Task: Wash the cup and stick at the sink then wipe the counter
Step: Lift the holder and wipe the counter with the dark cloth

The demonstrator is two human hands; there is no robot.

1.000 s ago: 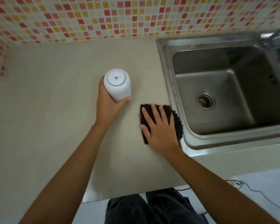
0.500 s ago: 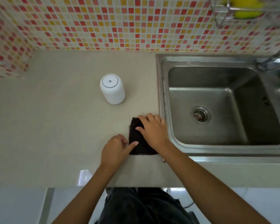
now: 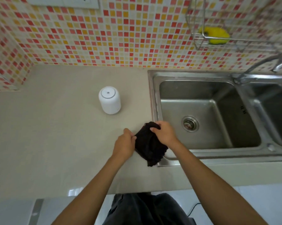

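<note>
A white cup [image 3: 109, 102] stands upside down on the beige counter [image 3: 55, 135], left of the steel sink [image 3: 200, 114]. A black cloth [image 3: 149, 145] hangs lifted off the counter near the sink's front left corner. My left hand [image 3: 124, 144] pinches its left edge. My right hand [image 3: 164, 133] grips its top right part. The cloth droops between both hands. No stick is in view.
A second sink basin [image 3: 277, 111] lies at the right, with a tap [image 3: 257, 65] behind. A wire rack [image 3: 218, 38] on the tiled wall holds a yellow sponge [image 3: 216, 35]. The counter's front edge runs just below my forearms.
My left hand let go of the cup and came to the cloth. Both hands raised the cloth from flat on the counter. The camera view tilted up.
</note>
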